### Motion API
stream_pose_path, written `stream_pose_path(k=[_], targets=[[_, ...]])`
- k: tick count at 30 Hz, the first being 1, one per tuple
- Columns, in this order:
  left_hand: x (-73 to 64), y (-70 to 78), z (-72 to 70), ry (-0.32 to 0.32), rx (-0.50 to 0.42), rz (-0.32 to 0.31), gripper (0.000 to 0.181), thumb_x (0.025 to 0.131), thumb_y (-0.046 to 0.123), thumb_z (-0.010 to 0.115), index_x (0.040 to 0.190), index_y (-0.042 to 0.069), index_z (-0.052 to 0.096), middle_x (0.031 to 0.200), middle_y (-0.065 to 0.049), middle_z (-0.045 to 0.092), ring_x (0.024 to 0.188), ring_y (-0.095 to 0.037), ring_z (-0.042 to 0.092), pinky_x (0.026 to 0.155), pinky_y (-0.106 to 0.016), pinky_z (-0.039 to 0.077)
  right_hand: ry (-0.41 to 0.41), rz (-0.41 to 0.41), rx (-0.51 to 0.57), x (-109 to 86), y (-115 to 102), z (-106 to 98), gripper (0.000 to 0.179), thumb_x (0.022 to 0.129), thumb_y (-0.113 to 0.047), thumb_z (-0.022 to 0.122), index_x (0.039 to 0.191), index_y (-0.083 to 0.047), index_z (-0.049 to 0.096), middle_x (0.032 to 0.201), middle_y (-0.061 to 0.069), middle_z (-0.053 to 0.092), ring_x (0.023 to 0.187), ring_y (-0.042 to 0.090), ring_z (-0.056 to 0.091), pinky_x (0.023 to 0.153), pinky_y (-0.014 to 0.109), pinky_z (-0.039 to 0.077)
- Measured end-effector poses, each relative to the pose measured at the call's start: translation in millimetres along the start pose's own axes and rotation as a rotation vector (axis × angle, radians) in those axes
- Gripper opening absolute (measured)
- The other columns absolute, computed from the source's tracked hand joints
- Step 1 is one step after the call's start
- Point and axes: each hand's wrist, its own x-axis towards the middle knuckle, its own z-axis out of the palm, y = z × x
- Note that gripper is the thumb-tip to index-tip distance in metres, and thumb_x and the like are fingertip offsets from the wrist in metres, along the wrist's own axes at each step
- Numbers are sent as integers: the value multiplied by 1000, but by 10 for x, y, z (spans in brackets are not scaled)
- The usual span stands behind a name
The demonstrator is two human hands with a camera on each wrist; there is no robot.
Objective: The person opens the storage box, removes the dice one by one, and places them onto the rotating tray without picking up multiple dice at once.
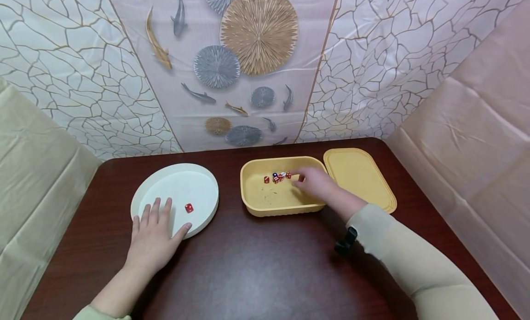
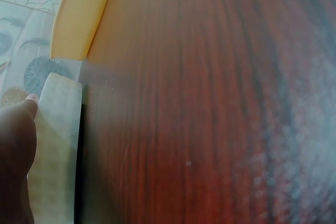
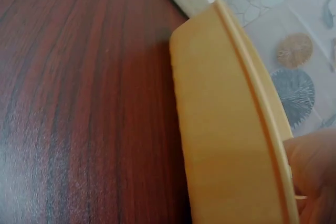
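My left hand (image 1: 153, 241) rests at the near left of a round white tray (image 1: 182, 179), fingers spread over its rim. A single red die (image 1: 189, 208) lies in that tray, right of the fingertips. Inside a yellow rectangular tub (image 1: 265, 211), several small dice (image 1: 276, 178), mostly red with a blue and a white one, lie near the middle. My right hand (image 1: 314, 184) reaches over the tub's right side, blurred, thumb and forefinger apart beside the rightmost red die (image 1: 288, 175); whether they touch it I cannot tell. In the right wrist view the tub's wall (image 3: 220, 114) hides the fingertips.
A yellow lid (image 1: 358, 177) lies flat right of the tub, partly behind the right forearm. A black device (image 1: 347, 241) is worn at the right wrist. The dark wooden table (image 1: 244, 264) ends at a patterned cloth backdrop (image 1: 256, 108).
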Motion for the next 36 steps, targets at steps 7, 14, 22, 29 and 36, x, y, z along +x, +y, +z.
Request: stream_pose_path(k=[7, 14, 22, 29, 36], targets=[[-2, -6, 0, -8, 0, -4, 92, 94, 70, 42, 157, 5, 22, 157, -30, 19, 143, -53, 14, 112, -70, 3, -45, 79, -131, 24, -7, 41, 36, 94, -21, 67, 125, -3, 67, 102, 10, 72, 95, 25, 65, 88, 42, 49], [-12, 3, -8, -5, 7, -2, 91, 95, 68, 44, 156, 4, 23, 157, -30, 19, 142, -53, 15, 111, -71, 5, -84, 111, -254, 79, -18, 79, 28, 94, -21, 61, 115, -6, 72, 114, 9, 72, 109, 29, 64, 97, 43, 47], [-5, -9, 2, 4, 6, 2, 91, 95, 69, 44, 156, 5, 23, 157, -30, 19, 143, -53, 15, 112, -69, 4, -66, 130, -270, 88, -18, 103, 25, 94, -17, 56, 108, -9, 75, 109, 7, 72, 100, 24, 65, 93, 42, 49], [-3, -10, -8, 5, 8, 3, 92, 94, 69, 44, 156, 4, 22, 157, -30, 19, 142, -53, 15, 112, -70, 5, -62, 120, -274, 71, -36, 101, 26, 95, -18, 57, 112, -8, 74, 114, 9, 71, 109, 28, 64, 97, 43, 47], [-2, -4, -7, 3, 3, 4, 92, 94, 69, 45, 157, 5, 22, 157, -30, 19, 142, -53, 15, 112, -70, 5, -50, 92, -242, 79, -58, 117, 27, 96, -21, 61, 116, -7, 73, 116, 10, 71, 113, 31, 63, 99, 44, 46]])
